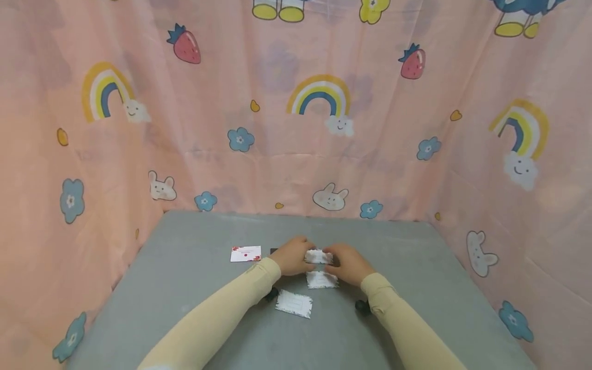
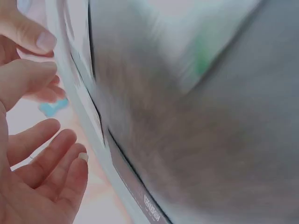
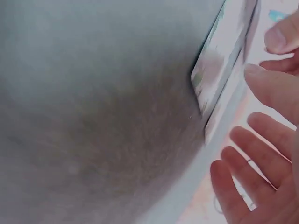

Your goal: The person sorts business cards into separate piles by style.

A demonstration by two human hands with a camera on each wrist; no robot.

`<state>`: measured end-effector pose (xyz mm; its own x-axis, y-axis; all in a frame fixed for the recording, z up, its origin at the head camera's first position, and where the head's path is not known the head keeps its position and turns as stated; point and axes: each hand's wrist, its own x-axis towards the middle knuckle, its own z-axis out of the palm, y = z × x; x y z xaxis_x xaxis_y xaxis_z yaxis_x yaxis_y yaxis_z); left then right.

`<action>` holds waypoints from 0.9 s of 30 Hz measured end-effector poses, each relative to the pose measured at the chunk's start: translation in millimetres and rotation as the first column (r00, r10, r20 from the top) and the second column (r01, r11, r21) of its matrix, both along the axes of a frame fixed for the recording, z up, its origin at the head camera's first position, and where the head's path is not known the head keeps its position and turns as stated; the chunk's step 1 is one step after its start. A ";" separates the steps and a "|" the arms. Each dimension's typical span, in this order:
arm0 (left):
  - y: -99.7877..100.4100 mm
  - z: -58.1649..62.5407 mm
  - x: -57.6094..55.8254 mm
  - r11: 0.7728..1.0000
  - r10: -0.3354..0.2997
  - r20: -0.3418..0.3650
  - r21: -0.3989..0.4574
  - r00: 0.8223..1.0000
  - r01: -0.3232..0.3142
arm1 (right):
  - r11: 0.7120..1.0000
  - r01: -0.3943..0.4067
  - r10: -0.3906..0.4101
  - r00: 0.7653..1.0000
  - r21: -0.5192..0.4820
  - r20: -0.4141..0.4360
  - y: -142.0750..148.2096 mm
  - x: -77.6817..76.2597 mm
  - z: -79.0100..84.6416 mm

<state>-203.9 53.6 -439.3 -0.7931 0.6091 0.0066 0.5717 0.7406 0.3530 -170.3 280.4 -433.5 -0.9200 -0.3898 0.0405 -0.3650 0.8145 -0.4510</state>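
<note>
In the head view, my left hand (image 1: 291,257) and right hand (image 1: 350,263) are on either side of a white card with ragged, patterned edges (image 1: 319,256). The fingers of both are extended and relaxed, and whether they touch that card I cannot tell. A second similar white card (image 1: 322,279) lies just nearer, between the hands. A third white card (image 1: 294,303) lies askew closer to me. Partly hidden behind my left hand is a dark card (image 1: 274,251); the left wrist view shows pale lettering on it. Both wrist views show the fingers spread apart.
A white card with red floral corners (image 1: 245,254) lies left of my left hand. The grey tabletop (image 1: 208,231) meets a pink patterned curtain (image 1: 277,169) at the back and sides. A dark round object (image 1: 363,307) is beneath my right wrist.
</note>
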 end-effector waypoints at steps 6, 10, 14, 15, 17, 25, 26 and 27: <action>-12.0 11.1 35.7 1.000 -0.023 0.035 -0.010 0.999 0.024 | 0.997 -0.043 0.048 0.996 0.059 -0.077 -2.5 22.9 -0.8; -11.9 7.9 41.2 1.000 -0.014 0.039 -0.024 0.999 0.015 | 0.996 -0.042 0.049 0.994 0.077 -0.096 -6.2 33.2 -4.9; -9.3 2.6 44.7 0.999 -0.024 0.021 -0.021 0.999 0.024 | 0.995 -0.052 0.060 0.993 0.080 -0.099 -7.5 39.4 -6.9; -8.3 1.8 45.7 0.999 -0.027 0.017 -0.017 0.999 0.028 | 0.995 -0.056 0.063 0.993 0.078 -0.097 -7.5 40.8 -6.9; -5.9 0.9 47.4 0.999 -0.035 0.017 -0.009 0.999 0.035 | 0.995 -0.063 0.070 0.993 0.076 -0.097 -7.3 43.4 -6.8; 0.6 2.0 48.7 0.997 -0.068 0.057 0.047 0.996 0.065 | 0.997 -0.069 0.072 0.995 0.046 -0.067 -2.8 50.4 -6.3; 0.8 2.2 48.3 0.996 -0.070 0.060 0.051 0.996 0.067 | 0.997 -0.069 0.071 0.995 0.042 -0.064 -2.2 50.8 -6.2; 0.8 2.3 48.0 0.996 -0.072 0.068 0.054 0.995 0.069 | 0.997 -0.068 0.071 0.996 0.037 -0.063 -1.7 51.2 -6.0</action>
